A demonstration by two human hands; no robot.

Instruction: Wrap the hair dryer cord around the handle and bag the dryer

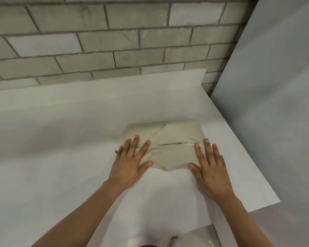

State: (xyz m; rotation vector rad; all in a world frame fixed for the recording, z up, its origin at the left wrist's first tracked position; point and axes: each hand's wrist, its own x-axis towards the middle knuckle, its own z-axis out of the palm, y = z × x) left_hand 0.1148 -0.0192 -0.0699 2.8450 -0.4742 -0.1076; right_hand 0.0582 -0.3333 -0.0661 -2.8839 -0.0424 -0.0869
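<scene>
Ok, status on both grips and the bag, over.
Left grip flat on beige bag, open. Right grip likewise. Dryer not visible. Bag folded on white table.

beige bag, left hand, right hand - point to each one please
beige bag (169,155): head view, on the lower folded flap
left hand (130,164): head view, on the back of the hand
right hand (210,172): head view, on the back of the hand

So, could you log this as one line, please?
phase: pressing folded bag | left hand: flat on left end | right hand: flat on right end | dryer: unseen
</scene>
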